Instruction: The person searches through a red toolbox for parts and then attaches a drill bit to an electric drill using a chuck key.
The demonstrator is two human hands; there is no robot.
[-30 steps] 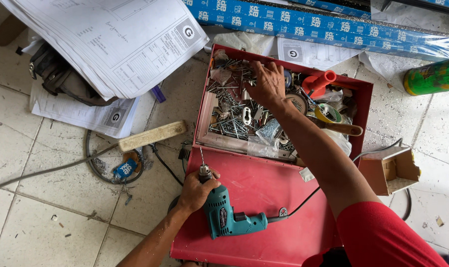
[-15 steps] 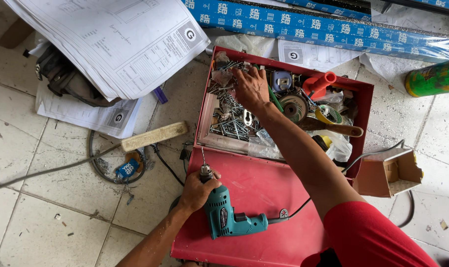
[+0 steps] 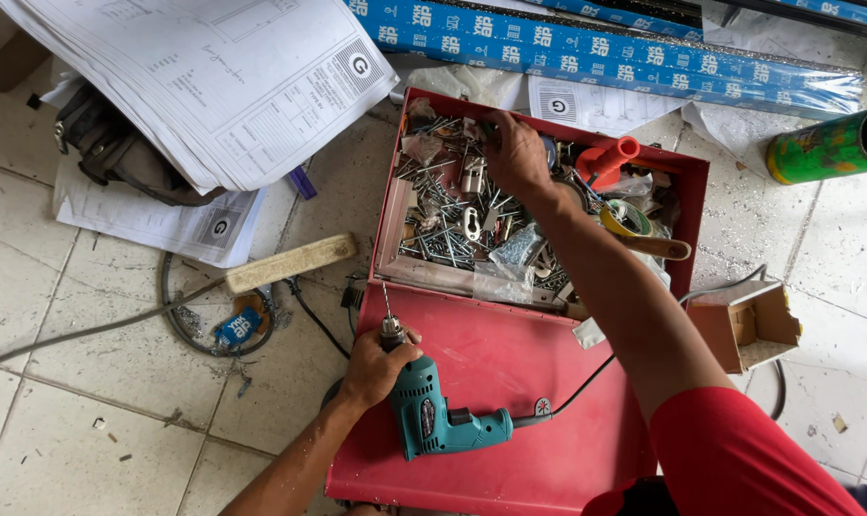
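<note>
The fingers of the left hand (image 3: 374,365) were wrapped around the front of a teal drill (image 3: 440,416), near its chuck, gripping it closed. A thin bit (image 3: 386,304) stuck out past the hand toward the far side. The drill lay on the open lid (image 3: 510,382) of a red toolbox (image 3: 693,205), at the near side of the scene, its black cord (image 3: 586,375) trailing right under the other arm.

The right hand (image 3: 514,153) reached into the far part of the toolbox, palm down, fingers curled among a heap of screws (image 3: 452,215); whether they pinched anything could not be told. Just right of that hand lay a red plastic handle (image 3: 607,161) and a roll of tape (image 3: 624,218). A clear plastic bag (image 3: 510,260) sat at the near edge of the screws.

The toolbox rested on a tiled floor (image 3: 61,420). To its left lay a wooden block (image 3: 290,264), a coiled cable (image 3: 190,330) and, farther off, a stack of printed papers (image 3: 204,86). A small cardboard box (image 3: 749,325) stood to the right, a green can (image 3: 825,145) beyond it, and long blue packages (image 3: 605,53) at the far edge.
</note>
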